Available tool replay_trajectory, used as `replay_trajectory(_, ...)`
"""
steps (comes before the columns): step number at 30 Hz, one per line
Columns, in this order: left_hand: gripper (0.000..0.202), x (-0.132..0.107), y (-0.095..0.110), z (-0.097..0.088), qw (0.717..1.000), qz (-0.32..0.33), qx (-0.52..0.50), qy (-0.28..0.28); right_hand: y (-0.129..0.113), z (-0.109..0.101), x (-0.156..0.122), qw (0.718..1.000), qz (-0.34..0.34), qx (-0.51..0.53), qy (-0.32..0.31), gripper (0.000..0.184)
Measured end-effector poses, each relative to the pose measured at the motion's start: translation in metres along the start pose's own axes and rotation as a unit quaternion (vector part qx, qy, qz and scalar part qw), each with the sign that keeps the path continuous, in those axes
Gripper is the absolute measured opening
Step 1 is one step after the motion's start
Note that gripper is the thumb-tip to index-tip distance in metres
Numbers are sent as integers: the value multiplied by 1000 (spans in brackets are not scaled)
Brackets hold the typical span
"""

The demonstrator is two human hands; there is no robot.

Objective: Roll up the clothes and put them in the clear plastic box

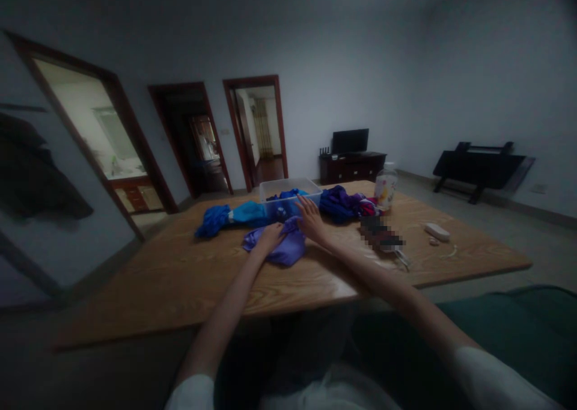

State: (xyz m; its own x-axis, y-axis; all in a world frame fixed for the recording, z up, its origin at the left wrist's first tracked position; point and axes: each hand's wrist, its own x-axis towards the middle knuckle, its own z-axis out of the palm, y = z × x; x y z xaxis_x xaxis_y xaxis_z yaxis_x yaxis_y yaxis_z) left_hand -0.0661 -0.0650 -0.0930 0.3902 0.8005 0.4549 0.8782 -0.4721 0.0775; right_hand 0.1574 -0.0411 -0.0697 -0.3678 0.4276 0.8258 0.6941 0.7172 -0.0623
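Note:
A purple cloth lies crumpled on the wooden table in front of me. My left hand is on its left side, the fingers closed on the fabric. At the cloth's upper right is my right hand, open, with its fingers stretched out towards the plastic box. This clear box stands just beyond the cloth and has blue fabric in it. To its left lies a bunched blue garment. Dark blue and purple clothes are heaped against its right side.
A clear bottle with a printed label stands at the table's far right. Nearer are a pixelated dark item, a small white case and a thin white cord-like piece. A green seat is at the lower right.

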Motion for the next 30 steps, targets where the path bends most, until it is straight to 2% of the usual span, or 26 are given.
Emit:
replay_trajectory(2,31,0,3,-2,999,-2,-46,-28,8,-6,14,999,8,-9,-35,66)
replay_trajectory(5,30,0,6,-4,997,-13,-71,-38,15,-14,30,997,28,4,-78,63)
replay_trajectory(9,26,0,10,-7,997,-16,-63,-41,12,-24,36,995,35,50,-77,55)
replay_trajectory(13,24,-3,19,-12,999,-7,-28,-37,1,-35,33,986,37,150,-56,49)
replay_trajectory(17,36,-5,37,-17,998,5,18,-53,-8,-37,30,984,45,163,-61,43)
replay_trajectory(21,36,-3,53,-15,998,50,26,-43,-11,-30,23,981,48,163,-95,40)
replay_trajectory(25,34,-3,57,-12,996,68,31,-46,-13,-24,8,980,45,160,-113,41)
replay_trajectory(30,31,-5,56,-13,998,49,10,-46,-18,-27,-3,979,47,173,-100,52)
